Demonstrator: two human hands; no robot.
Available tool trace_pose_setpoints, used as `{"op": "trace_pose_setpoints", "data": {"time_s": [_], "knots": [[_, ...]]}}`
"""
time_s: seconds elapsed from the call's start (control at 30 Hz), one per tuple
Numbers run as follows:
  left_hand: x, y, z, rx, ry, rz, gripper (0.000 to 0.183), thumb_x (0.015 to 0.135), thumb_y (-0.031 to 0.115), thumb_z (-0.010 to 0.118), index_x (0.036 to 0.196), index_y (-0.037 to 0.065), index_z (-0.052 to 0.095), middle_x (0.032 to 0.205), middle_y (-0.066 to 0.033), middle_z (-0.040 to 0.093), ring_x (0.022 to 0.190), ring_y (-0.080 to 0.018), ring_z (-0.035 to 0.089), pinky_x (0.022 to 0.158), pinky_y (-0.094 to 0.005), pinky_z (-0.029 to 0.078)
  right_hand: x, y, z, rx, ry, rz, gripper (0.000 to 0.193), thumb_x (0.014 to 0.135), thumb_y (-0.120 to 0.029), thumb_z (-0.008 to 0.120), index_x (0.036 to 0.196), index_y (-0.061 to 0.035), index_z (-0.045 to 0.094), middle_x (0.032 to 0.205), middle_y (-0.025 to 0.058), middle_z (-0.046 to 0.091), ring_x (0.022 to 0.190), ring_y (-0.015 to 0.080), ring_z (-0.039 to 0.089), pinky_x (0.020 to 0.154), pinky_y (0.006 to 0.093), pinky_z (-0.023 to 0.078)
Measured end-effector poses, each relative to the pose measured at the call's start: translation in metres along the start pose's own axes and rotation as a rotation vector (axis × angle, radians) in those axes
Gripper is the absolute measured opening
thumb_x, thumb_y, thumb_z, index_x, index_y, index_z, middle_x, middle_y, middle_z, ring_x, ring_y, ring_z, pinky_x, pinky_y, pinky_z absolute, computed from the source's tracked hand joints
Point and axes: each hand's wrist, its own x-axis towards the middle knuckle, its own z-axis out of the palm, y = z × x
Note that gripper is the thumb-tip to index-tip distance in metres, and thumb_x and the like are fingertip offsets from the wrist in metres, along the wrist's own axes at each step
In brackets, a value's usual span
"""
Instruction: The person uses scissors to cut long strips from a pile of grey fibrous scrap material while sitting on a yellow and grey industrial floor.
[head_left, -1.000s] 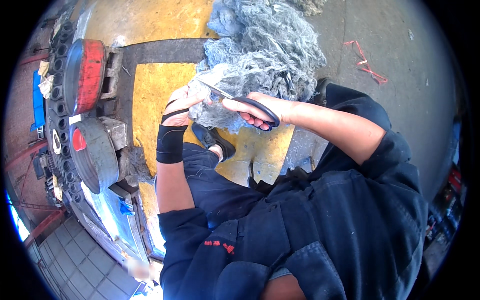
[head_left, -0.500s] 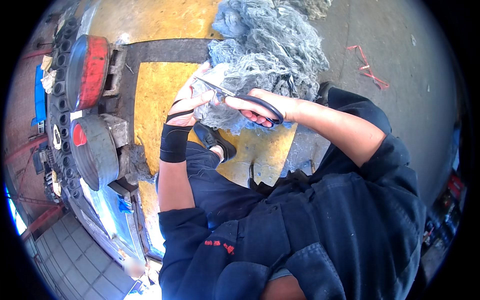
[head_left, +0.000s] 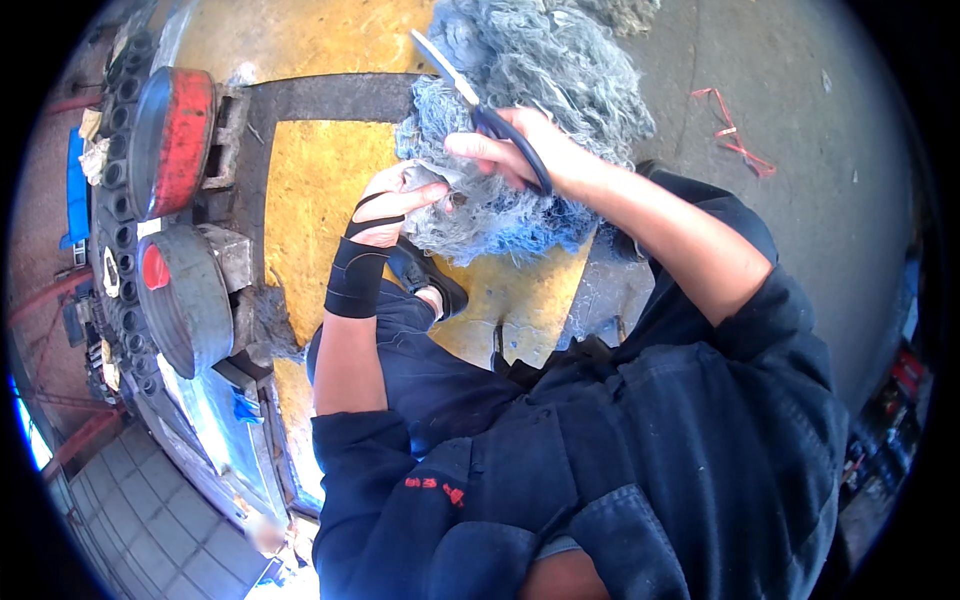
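A big tangled heap of grey-blue yarn (head_left: pixel 560 85) lies on the floor in front of me. My right hand (head_left: pixel 525 150) holds black-handled scissors (head_left: pixel 455 77) over the heap. Their blades point up and left, away from my left hand, and look closed together. At the heap's near left side, my left hand (head_left: pixel 385 205) pinches a greyish tuft (head_left: pixel 425 178) between thumb and fingers. A black wrap (head_left: pixel 357 278) covers that wrist, with straps across the palm.
To the left, a red drum (head_left: pixel 180 143) and a grey drum (head_left: pixel 190 300) stand by concrete blocks (head_left: pixel 228 255). Yellow panels (head_left: pixel 330 180) cover part of the floor. A red strap (head_left: pixel 733 135) lies at right. My shoe (head_left: pixel 430 280) is below the heap.
The scissors have swung up and away from my left hand, and their blades have closed. My left hand has dropped slightly and its fingers have curled in around the tuft.
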Motion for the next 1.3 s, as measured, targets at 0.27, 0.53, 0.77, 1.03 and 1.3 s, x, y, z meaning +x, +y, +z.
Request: {"op": "trace_pose_setpoints", "data": {"time_s": [0.27, 0.53, 0.77, 1.03, 1.3], "knots": [[0.006, 0.007, 0.012, -0.098, -0.085, 0.090, 0.021, 0.081, 0.006, 0.064, 0.100, 0.000, 0.056, 0.091, -0.0077, 0.062, 0.082, -0.0144, 0.059, 0.074, -0.0260, 0.046, 0.009, 0.015, 0.000, -0.120, -0.214, -0.156, 0.058, 0.058, -0.035, 0.086, 0.094, -0.0013, 0.054, 0.096, 0.0076, 0.061, 0.079, 0.0138, 0.054, 0.074, 0.0286, 0.044], [-0.005, 0.006, 0.000, -0.119, 0.243, 0.243, 0.036, 0.086, 0.010, 0.059, 0.119, -0.003, 0.051, 0.091, -0.0058, 0.061, 0.085, -0.0114, 0.057, 0.077, -0.0255, 0.045, 0.003, -0.005, -0.042, -0.293, 0.189, -0.249, 0.061, 0.062, -0.044, 0.079, 0.098, 0.0021, 0.059, 0.072, 0.0072, 0.059, 0.062, 0.0159, 0.056, 0.057, 0.0309, 0.046], [-0.043, 0.027, -0.049, 0.080, 0.484, 0.435, 0.021, 0.088, 0.010, 0.054, 0.103, -0.003, 0.061, 0.096, -0.0083, 0.063, 0.086, -0.0146, 0.057, 0.081, -0.0277, 0.043, -0.037, -0.039, -0.100, -0.302, 0.980, 0.070, 0.037, 0.071, -0.028, 0.063, 0.097, -0.0022, 0.059, 0.094, 0.0227, 0.063, 0.093, 0.0366, 0.060, 0.079, 0.0408, 0.046], [-0.163, 0.120, -0.139, 1.164, 0.944, 0.397, 0.023, 0.091, 0.020, 0.051, 0.098, 0.001, 0.062, 0.086, -0.0075, 0.064, 0.079, -0.0137, 0.055, 0.074, -0.0270, 0.042, -0.003, 0.010, -0.163, 0.066, 1.062, -0.116, 0.043, 0.070, -0.025, 0.077, 0.096, 0.0057, 0.060, 0.074, 0.0092, 0.061, 0.060, 0.0174, 0.059, 0.056, 0.0314, 0.048], [-0.296, 0.144, -0.249, 0.454, 1.576, 0.025, 0.029, 0.091, 0.033, 0.050, 0.085, 0.005, 0.055, 0.059, -0.0098, 0.057, 0.039, -0.0145, 0.050, 0.031, -0.0263, 0.036, -0.006, 0.046, -0.203, 0.995, 1.130, -0.324, 0.029, 0.070, 0.002, 0.074, 0.090, 0.0059, 0.054, 0.083, 0.0128, 0.058, 0.062, 0.0209, 0.057, 0.050, 0.0313, 0.051]]}}
